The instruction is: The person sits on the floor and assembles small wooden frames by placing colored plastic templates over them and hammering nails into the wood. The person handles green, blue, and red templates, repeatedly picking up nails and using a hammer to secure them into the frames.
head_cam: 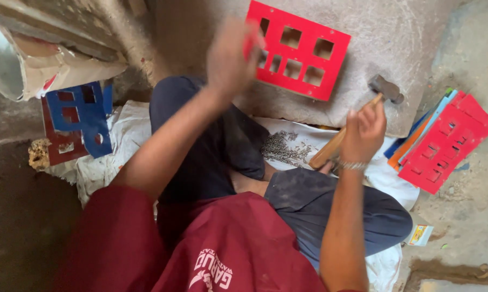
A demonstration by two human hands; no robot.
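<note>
1. Gripping a wooden-handled hammer (357, 121), the right hand (364, 132) is closed around the handle near its middle, and the metal head hangs above the near right part of a grey stone slab (395, 38).
2. On that slab lies a red panel (303, 51) cut with square and oblong windows, tilted so its right end sits farther away.
3. Blurred, the left hand (230, 57) is at the panel's left edge; its fingers seem curled on that edge, though I cannot tell how firmly they hold.
4. Near the slab's front edge, between the knees, a heap of small grey nails (282, 148) rests on a white cloth (114, 140).
5. To the right, a stack of red, orange and blue panels (444, 143) lies on the floor, well apart from the hammer.
6. On the far left, blue and dark red cut panels (76, 121) lean beside crumpled paper (49, 67).
7. Crossed legs in dark trousers and a maroon shirt fill the near middle.
</note>
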